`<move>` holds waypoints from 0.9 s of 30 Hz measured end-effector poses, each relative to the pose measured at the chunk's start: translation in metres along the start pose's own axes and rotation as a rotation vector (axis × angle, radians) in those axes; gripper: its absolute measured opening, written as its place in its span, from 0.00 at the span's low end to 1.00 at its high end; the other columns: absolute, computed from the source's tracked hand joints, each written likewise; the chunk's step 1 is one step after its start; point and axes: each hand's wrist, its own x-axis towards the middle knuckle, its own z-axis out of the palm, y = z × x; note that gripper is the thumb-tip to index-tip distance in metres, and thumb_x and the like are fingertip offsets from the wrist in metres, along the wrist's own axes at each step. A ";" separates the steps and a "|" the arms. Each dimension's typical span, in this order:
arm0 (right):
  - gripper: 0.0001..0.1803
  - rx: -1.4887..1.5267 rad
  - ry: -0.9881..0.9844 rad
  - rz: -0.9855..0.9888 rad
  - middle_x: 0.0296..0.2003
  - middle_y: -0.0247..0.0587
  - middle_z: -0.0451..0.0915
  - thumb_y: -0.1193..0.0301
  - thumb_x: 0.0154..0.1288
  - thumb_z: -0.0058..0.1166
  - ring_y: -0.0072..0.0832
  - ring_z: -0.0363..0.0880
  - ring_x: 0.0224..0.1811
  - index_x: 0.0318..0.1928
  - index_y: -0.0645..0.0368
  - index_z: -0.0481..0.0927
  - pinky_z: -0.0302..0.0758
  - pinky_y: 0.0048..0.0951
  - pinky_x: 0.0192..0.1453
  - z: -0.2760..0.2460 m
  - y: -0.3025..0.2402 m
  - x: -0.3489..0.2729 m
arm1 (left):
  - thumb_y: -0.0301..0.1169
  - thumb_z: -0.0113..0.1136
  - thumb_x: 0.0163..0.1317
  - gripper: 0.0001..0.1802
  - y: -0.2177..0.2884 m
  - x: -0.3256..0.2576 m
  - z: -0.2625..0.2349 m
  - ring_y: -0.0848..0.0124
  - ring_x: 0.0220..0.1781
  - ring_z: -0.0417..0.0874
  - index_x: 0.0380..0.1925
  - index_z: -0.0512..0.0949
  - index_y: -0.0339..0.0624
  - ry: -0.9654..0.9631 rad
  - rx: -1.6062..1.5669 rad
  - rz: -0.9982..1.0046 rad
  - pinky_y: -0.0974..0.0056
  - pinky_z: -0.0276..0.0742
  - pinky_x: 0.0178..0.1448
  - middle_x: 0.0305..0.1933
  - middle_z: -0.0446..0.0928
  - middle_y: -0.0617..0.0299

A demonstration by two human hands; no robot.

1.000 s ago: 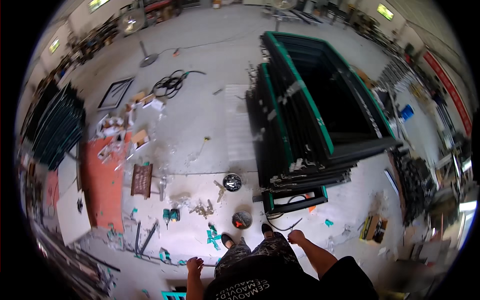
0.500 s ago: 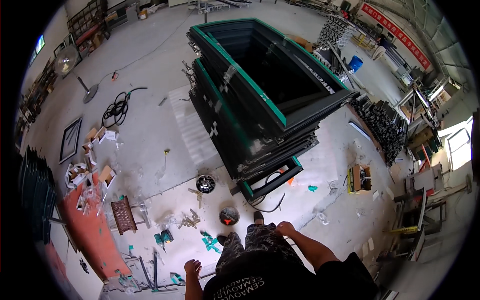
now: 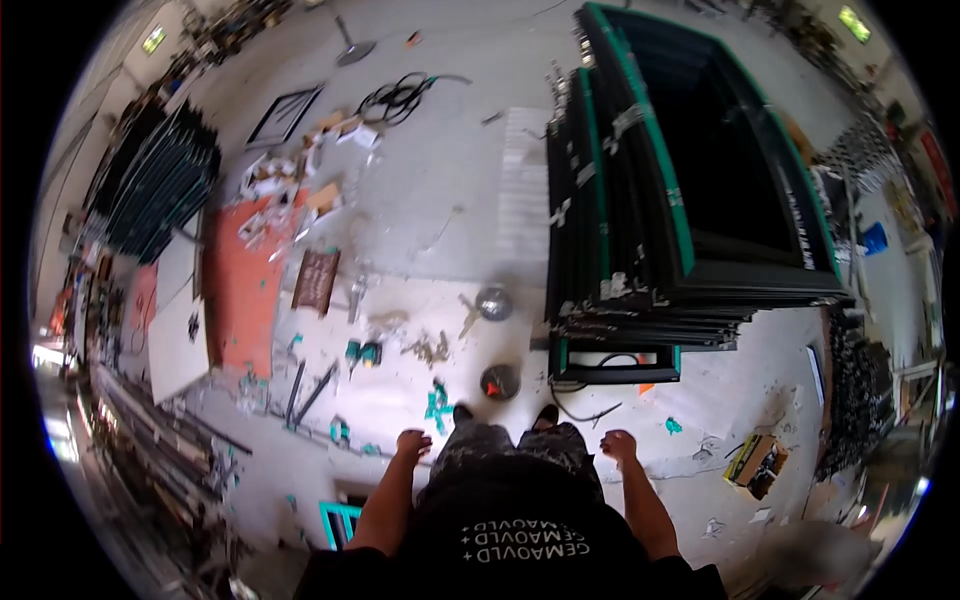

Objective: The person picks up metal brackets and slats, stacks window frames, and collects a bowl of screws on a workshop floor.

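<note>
One leaning stack of dark frames (image 3: pixel 155 185) stands at far left, too blurred for its frames to be counted, then one orange-red mat (image 3: pixel 243 310), one rust-brown openwork panel (image 3: pixel 316 280) and two teal-and-black cordless drills (image 3: pixel 371 354), side by side. The left hand (image 3: pixel 414 445) hangs empty near the person's thigh, its fingers loosely apart; one cluster of green scraps (image 3: pixel 438 403) lies on the floor ahead and slightly right of it, well out of its grasp. Next come two round tubs, the farther tub (image 3: pixel 493 303) with blurred grey contents, the nearer tub (image 3: pixel 501 382) with one orange-red item inside. One black cable (image 3: pixel 598 415) lies on the floor ahead of the right hand (image 3: pixel 619 445), which is also empty, fingers half curled and apart, touching nothing. Beyond rises one tall stack of green-edged black frames (image 3: pixel 765 274), its frames uncountable; rightward lie one green scrap (image 3: pixel 673 426) and one open carton (image 3: pixel 756 466).
</note>
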 end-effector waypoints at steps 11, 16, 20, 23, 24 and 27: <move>0.06 -0.256 0.176 0.348 0.25 0.42 0.71 0.77 0.57 0.48 0.27 0.72 0.20 0.36 0.61 0.69 0.71 0.23 0.17 -0.064 -0.017 0.001 | 0.33 0.52 0.56 0.15 -0.016 -0.053 0.027 0.68 0.29 0.80 0.41 0.73 0.37 0.100 0.078 0.224 0.66 0.73 0.28 0.30 0.79 0.56; 0.08 -0.212 0.272 0.323 0.25 0.42 0.70 0.79 0.56 0.48 0.26 0.71 0.19 0.37 0.60 0.68 0.66 0.20 0.14 -0.005 -0.054 0.000 | 0.34 0.52 0.55 0.14 -0.012 -0.030 0.001 0.68 0.25 0.81 0.37 0.77 0.36 0.210 0.065 0.148 0.65 0.73 0.26 0.28 0.80 0.56; 0.01 -0.275 0.162 0.206 0.21 0.37 0.74 0.76 0.53 0.46 0.25 0.74 0.20 0.28 0.56 0.70 0.75 0.25 0.23 0.069 -0.085 0.024 | 0.36 0.54 0.51 0.15 -0.006 0.020 -0.038 0.68 0.30 0.81 0.31 0.81 0.36 0.269 0.413 0.211 0.64 0.75 0.34 0.29 0.80 0.56; 0.03 -0.248 0.005 0.132 0.21 0.35 0.74 0.73 0.55 0.46 0.25 0.74 0.21 0.26 0.55 0.71 0.72 0.22 0.23 0.124 -0.086 0.061 | 0.34 0.53 0.53 0.14 0.000 0.067 -0.089 0.64 0.33 0.80 0.39 0.76 0.40 0.077 0.371 0.324 0.59 0.75 0.37 0.32 0.79 0.54; 0.05 -0.404 0.048 0.079 0.21 0.35 0.73 0.71 0.56 0.47 0.25 0.74 0.21 0.24 0.55 0.70 0.72 0.24 0.22 0.166 -0.093 0.051 | 0.33 0.52 0.54 0.15 0.008 0.072 -0.108 0.63 0.33 0.80 0.41 0.74 0.41 -0.006 0.358 0.492 0.58 0.75 0.38 0.33 0.79 0.53; 0.07 -0.477 -0.054 -0.007 0.19 0.36 0.74 0.68 0.55 0.52 0.26 0.75 0.22 0.24 0.57 0.74 0.72 0.26 0.21 0.237 -0.085 0.061 | 0.32 0.50 0.56 0.13 0.116 0.051 -0.119 0.63 0.33 0.80 0.42 0.70 0.42 0.044 -0.164 0.046 0.58 0.75 0.35 0.32 0.78 0.55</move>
